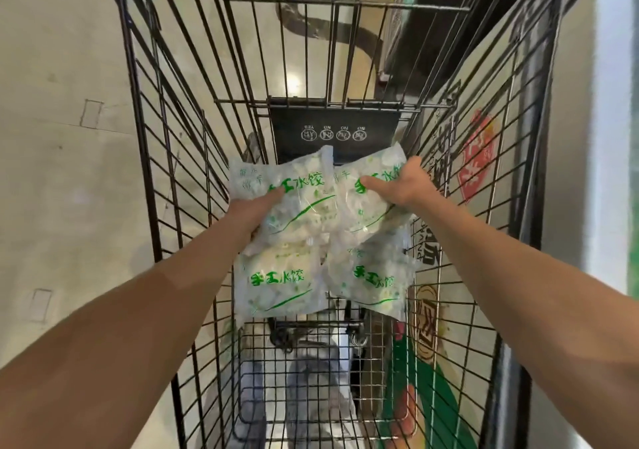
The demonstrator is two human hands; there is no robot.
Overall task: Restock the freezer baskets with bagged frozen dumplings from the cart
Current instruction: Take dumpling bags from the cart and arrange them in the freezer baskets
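Inside a wire cart, four dumpling bags are seen, two lying low and two raised, the left bag gripped by the left hand and the right bag by the right hand; both are best lifted level, clear of the wires.

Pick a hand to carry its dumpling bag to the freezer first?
Right, probably. The right hand grips a clear green-printed dumpling bag beside the black wire cart's right side, where a cabinet shows. The left hand holds its own bag further away.
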